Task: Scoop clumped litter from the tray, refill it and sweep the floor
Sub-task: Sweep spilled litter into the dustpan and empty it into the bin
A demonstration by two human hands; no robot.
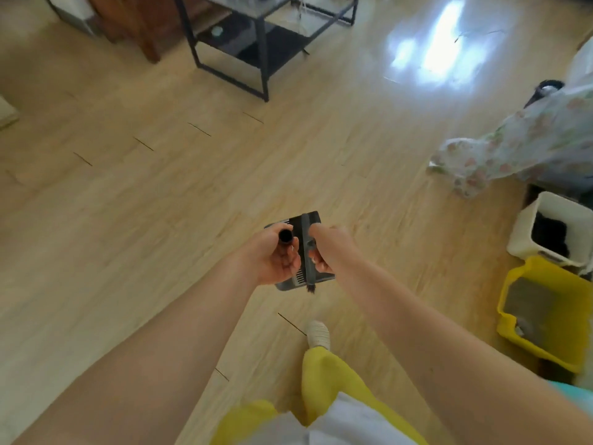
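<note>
My left hand (272, 256) grips a dark round handle (285, 236) seen end-on. My right hand (324, 248) grips a second grey handle (306, 244) beside it. Below both hands hangs a dark grey dustpan (290, 284) with a toothed comb edge, and a tuft of dark broom bristles (312, 289) pokes out under it. The yellow litter tray (510, 319) holding grey litter sits on the floor at the right, well away from both hands.
A white bin (526, 232) with a dark inside stands just behind the tray. A floral cloth (513, 146) drapes down at the right. A black metal-frame table (263, 43) and wooden furniture (141, 24) stand at the back. Wooden floor (160, 187) spreads between them.
</note>
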